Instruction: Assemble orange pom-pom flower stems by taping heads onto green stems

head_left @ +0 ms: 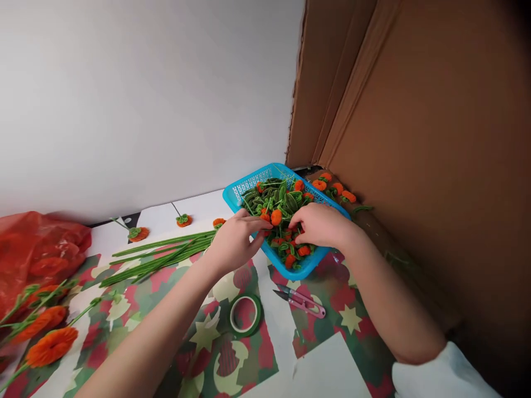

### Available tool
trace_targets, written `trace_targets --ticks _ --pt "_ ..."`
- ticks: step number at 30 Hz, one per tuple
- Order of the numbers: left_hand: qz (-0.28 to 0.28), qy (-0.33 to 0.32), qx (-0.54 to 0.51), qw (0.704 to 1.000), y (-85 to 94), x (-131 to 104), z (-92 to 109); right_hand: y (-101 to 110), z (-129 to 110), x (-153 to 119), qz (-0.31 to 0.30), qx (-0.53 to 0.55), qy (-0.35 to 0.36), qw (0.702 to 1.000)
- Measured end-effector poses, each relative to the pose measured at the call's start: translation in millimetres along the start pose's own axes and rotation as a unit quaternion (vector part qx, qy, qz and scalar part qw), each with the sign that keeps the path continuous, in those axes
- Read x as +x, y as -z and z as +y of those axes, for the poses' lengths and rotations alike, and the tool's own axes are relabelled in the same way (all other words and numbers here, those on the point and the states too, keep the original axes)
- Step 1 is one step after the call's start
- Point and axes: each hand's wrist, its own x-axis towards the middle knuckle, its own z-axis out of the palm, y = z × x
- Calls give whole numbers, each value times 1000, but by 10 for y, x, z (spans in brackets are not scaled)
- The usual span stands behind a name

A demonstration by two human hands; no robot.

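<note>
A blue plastic basket [305, 272] holds green fuzzy leaves [269, 193] and small orange fuzzy flowers [303, 251]. Over its left side, my left hand [236, 237] has its thumb and forefinger close together beside an orange bloom [276, 217]; whether they grip anything is too small to tell. My right hand [319, 224] reaches in from the right, fingers curled down among the leaves and flowers, their tips partly hidden.
Green stems [161, 257] lie left of the basket. Nearer are green tape [245, 315] and pink snips [301, 301]. Large orange flowers [52, 346] and a red bag [41, 249] sit at left. Cardboard [415, 138] rises at right, a white wall [145, 99] behind.
</note>
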Motion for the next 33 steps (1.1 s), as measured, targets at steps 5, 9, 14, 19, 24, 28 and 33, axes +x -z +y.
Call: trace_targets --ticks 5,9,14,19,24,28,33 --pt "17 6 -41 999 1 18 -96 11 116 -7 -3 35 4 999" --pt "24 -7 -58 998 14 43 -132 35 222 -20 8 62 10 998" --pt "17 -25 -73 997 10 23 -158 131 395 -44 18 88 -5 996" --pt "-9 -42 -62 997 3 3 -165 117 230 -32 -17 100 28 994" --pt "-5 -45 -83 995 19 15 -158 -140 -257 81 -17 27 73 997" --pt "8 -26 -108 994 18 15 -151 -312 -415 199 -12 -35 42 998" --pt "23 -20 -130 991 0 4 -166 -344 -411 232 6 -50 72 996"
